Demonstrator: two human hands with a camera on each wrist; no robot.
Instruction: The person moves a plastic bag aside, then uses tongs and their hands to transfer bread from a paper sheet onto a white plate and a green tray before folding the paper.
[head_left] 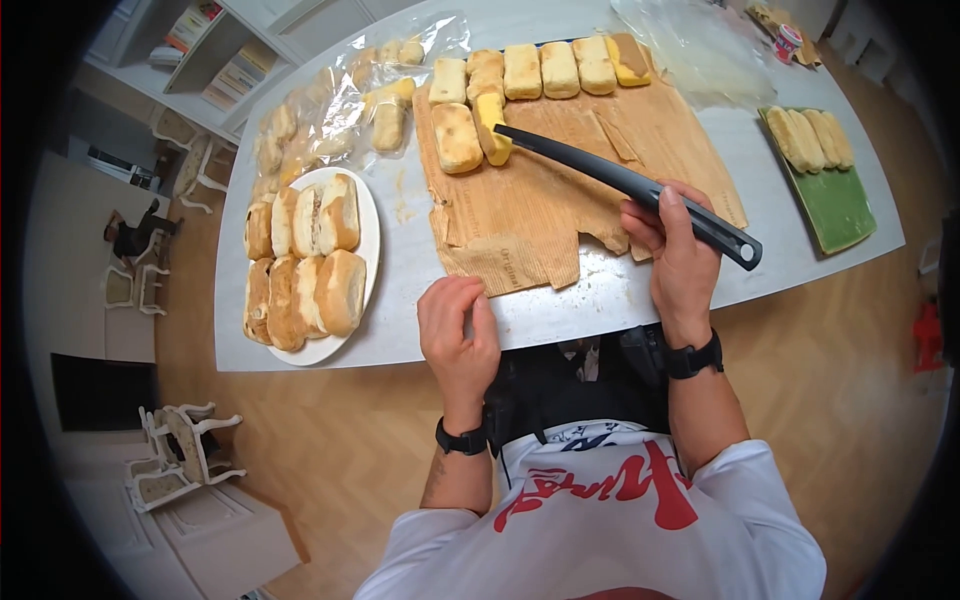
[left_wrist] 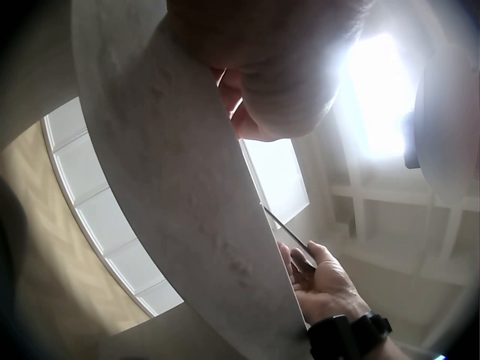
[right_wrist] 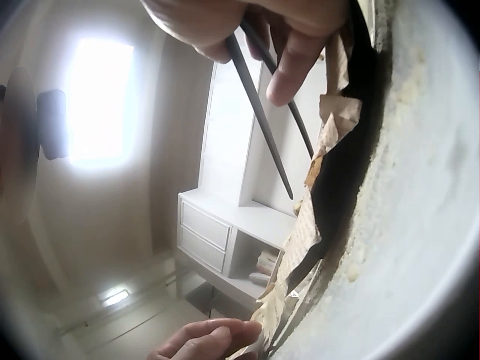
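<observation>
Black tongs point(head_left: 600, 172) are gripped in the right hand point(head_left: 682, 250), their tips at a yellow-topped bun point(head_left: 491, 128) on the brown cardboard point(head_left: 560, 205). Whether the tips touch the bun cannot be told. Beside it lies a pale toasted bun point(head_left: 457, 138); a row of buns runs along the board's far edge. The left hand point(head_left: 459, 335), fingers loosely bent, rests at the table's near edge by the cardboard's corner. In the right wrist view the two arms of the tongs point(right_wrist: 261, 116) stand apart below the right hand point(right_wrist: 262, 22), and the left fingertips are close to the cardboard's edge.
A white plate point(head_left: 372, 262) of filled buns stands at left, with clear bags of buns point(head_left: 330, 110) behind it. At right is a green tray point(head_left: 838, 205) with pale buns. A clear plastic bag point(head_left: 700, 50) and a small cup point(head_left: 788, 42) lie at the back right.
</observation>
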